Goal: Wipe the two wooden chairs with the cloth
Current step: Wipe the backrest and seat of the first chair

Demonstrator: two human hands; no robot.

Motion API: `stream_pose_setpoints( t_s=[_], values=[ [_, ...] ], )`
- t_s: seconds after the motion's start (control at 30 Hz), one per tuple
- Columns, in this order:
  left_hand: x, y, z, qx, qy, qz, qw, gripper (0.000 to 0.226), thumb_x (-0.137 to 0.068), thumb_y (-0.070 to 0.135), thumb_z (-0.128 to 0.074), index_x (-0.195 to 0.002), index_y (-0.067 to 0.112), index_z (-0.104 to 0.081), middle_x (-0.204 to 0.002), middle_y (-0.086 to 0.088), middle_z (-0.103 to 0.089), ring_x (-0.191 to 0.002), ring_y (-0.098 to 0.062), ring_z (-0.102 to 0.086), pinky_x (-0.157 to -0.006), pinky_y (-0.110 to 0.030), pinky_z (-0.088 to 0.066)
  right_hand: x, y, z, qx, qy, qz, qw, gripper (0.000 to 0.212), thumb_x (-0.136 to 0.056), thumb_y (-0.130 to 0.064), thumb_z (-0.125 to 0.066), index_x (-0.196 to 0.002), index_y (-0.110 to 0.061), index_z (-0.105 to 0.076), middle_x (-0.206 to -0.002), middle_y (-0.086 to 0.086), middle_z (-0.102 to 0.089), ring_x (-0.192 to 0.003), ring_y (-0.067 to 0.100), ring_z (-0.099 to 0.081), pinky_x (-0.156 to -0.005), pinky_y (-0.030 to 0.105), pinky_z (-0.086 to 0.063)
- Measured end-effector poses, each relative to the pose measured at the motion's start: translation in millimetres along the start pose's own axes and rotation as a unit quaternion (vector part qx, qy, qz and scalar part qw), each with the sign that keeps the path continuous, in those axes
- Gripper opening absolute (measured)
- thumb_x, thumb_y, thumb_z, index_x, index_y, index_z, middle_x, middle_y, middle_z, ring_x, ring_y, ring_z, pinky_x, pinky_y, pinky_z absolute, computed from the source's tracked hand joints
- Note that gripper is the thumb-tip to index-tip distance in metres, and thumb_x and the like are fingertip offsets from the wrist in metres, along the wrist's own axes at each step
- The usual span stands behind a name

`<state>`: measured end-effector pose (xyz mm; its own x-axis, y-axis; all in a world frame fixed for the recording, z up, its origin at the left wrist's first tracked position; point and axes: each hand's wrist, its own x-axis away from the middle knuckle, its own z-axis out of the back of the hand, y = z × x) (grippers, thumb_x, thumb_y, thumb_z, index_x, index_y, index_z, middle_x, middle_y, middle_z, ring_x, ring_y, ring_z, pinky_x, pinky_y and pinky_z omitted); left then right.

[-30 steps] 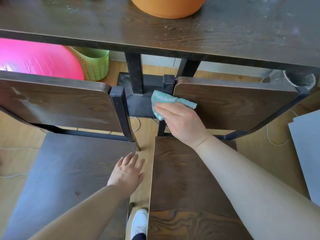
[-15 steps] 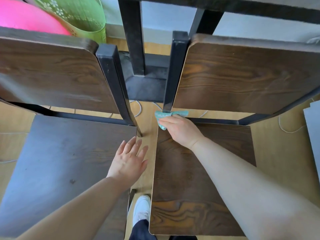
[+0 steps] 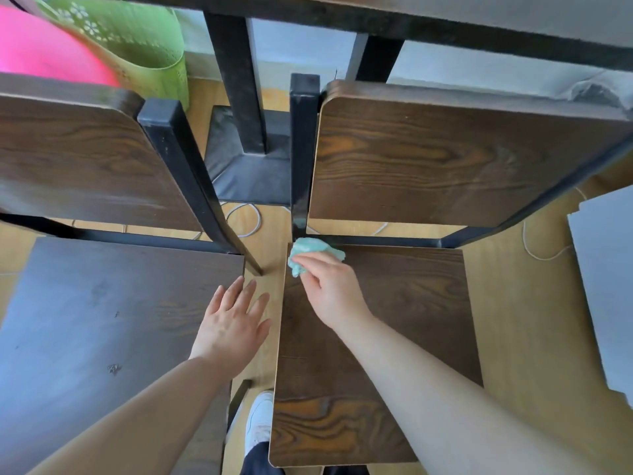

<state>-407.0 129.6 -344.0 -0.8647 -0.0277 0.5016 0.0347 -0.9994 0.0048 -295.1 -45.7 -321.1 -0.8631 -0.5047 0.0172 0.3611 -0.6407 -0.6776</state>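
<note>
Two dark wooden chairs with black metal frames stand side by side, backs toward the table. My right hand [image 3: 329,289] presses a crumpled teal cloth [image 3: 310,252] onto the back left corner of the right chair's seat [image 3: 411,303], just below its black upright post. My left hand [image 3: 231,323] lies flat with fingers spread on the right edge of the left chair's seat [image 3: 102,320]. Both backrests, the left chair backrest [image 3: 85,159] and the right chair backrest [image 3: 462,159], rise behind the seats.
A dark table [image 3: 445,18] with black legs and a base plate [image 3: 250,166] stands behind the chairs. A pink ball [image 3: 41,53] and green basket [image 3: 137,46] sit at the back left. Grey boards [image 3: 606,286] lie at right. White cables run across the floor. My white shoe [image 3: 260,419] shows between the seats.
My right hand has slid the cloth down from the right backrest's left edge along the post to the seat's back corner. The view tilted downward. My left hand stayed put.
</note>
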Motion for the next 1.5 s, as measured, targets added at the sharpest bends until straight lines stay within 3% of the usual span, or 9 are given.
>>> stream_pose_setpoints(
  t_s=[0.1, 0.37, 0.43, 0.53, 0.6, 0.7, 1.07, 1.27, 1.5],
  values=[
    [-1, -1, 5, -0.022, -0.021, -0.012, 0.999, 0.065, -0.099, 0.056, -0.016, -0.129, 0.028, -0.067, -0.142, -0.007, -0.058, -0.138, -0.033, -0.046, -0.116, -0.052, -0.027, 24, -32, 38, -0.043, 0.093, 0.005, 0.995, 0.027, -0.096, -0.016, -0.061, -0.121, -0.011, -0.07, -0.126, -0.001, -0.067, -0.119, 0.008, -0.061, -0.106, 0.022, -0.045],
    [1, -1, 27, -0.027, -0.003, -0.004, 1.0, 0.069, -0.1, 0.057, -0.003, -0.146, 0.032, -0.048, -0.158, -0.005, -0.038, -0.15, -0.03, -0.026, -0.122, -0.045, -0.007, -27, -84, 177, -0.02, 0.296, 0.158, 0.942, 0.029, -0.096, -0.01, -0.061, -0.123, 0.002, -0.065, -0.125, 0.012, -0.065, -0.123, 0.019, -0.059, -0.104, 0.028, -0.049],
    [1, 0, 30, -0.036, 0.008, 0.0, 0.999, 0.073, -0.1, 0.057, -0.003, -0.135, 0.03, -0.062, -0.147, -0.007, -0.053, -0.143, -0.032, -0.04, -0.12, -0.046, -0.016, -51, -80, 189, 0.031, 0.281, 0.21, 0.936, 0.029, -0.095, -0.004, -0.062, -0.123, 0.001, -0.066, -0.125, 0.012, -0.066, -0.122, 0.021, -0.059, -0.104, 0.029, -0.049],
    [6, 1, 30, -0.008, -0.003, 0.007, 1.0, 0.059, -0.103, 0.055, -0.012, -0.152, 0.034, -0.037, -0.163, -0.003, -0.026, -0.153, -0.029, -0.014, -0.122, -0.044, -0.001, -73, -64, 185, 0.095, 0.219, 0.27, 0.933, 0.029, -0.094, -0.001, -0.062, -0.122, -0.001, -0.067, -0.124, 0.011, -0.066, -0.117, 0.025, -0.061, -0.104, 0.032, -0.048],
    [6, 5, 32, -0.003, -0.021, 0.004, 1.0, 0.066, -0.102, 0.055, -0.009, -0.14, 0.03, -0.057, -0.152, -0.006, -0.046, -0.146, -0.031, -0.034, -0.12, -0.042, -0.011, -78, -54, 183, 0.108, 0.193, 0.289, 0.931, 0.03, -0.093, 0.0, -0.063, -0.122, -0.002, -0.067, -0.125, 0.011, -0.066, -0.115, 0.025, -0.062, -0.102, 0.033, -0.049],
    [6, 2, 18, -0.017, -0.047, -0.015, 0.999, 0.076, -0.101, 0.055, -0.007, -0.117, 0.024, -0.074, -0.13, -0.01, -0.066, -0.127, -0.035, -0.058, -0.108, -0.047, -0.022, -77, -46, 179, 0.1, 0.18, 0.286, 0.936, 0.03, -0.093, -0.002, -0.064, -0.122, -0.003, -0.068, -0.125, 0.01, -0.066, -0.118, 0.024, -0.061, -0.102, 0.033, -0.05],
    [9, 19, 16, 0.022, -0.07, -0.013, 0.997, 0.061, -0.096, 0.054, -0.023, -0.126, 0.026, -0.068, -0.137, -0.007, -0.062, -0.132, -0.031, -0.054, -0.114, -0.048, -0.034, -36, 14, 128, 0.139, -0.009, 0.21, 0.968, 0.03, -0.09, -0.003, -0.066, -0.119, -0.008, -0.069, -0.118, 0.006, -0.069, -0.112, 0.022, -0.063, -0.093, 0.031, -0.052],
    [8, 41, 22, 0.055, -0.045, -0.038, 0.997, 0.059, -0.105, 0.054, -0.018, -0.159, 0.033, -0.015, -0.167, 0.002, -0.013, -0.154, -0.024, -0.005, -0.124, -0.044, -0.003, -26, 28, 117, 0.136, -0.026, 0.184, 0.973, 0.03, -0.09, 0.002, -0.063, -0.117, -0.007, -0.07, -0.115, 0.006, -0.07, -0.106, 0.025, -0.063, -0.089, 0.036, -0.054],
    [6, 58, 22, 0.016, -0.081, -0.045, 0.996, 0.073, -0.1, 0.06, -0.036, -0.16, 0.029, -0.007, -0.168, -0.002, 0.002, -0.152, -0.024, -0.008, -0.124, -0.042, -0.013, -15, 31, 114, 0.137, -0.015, 0.182, 0.974, 0.029, -0.09, 0.002, -0.061, -0.116, -0.007, -0.069, -0.114, 0.005, -0.068, -0.104, 0.023, -0.06, -0.083, 0.036, -0.055]
  ],
)
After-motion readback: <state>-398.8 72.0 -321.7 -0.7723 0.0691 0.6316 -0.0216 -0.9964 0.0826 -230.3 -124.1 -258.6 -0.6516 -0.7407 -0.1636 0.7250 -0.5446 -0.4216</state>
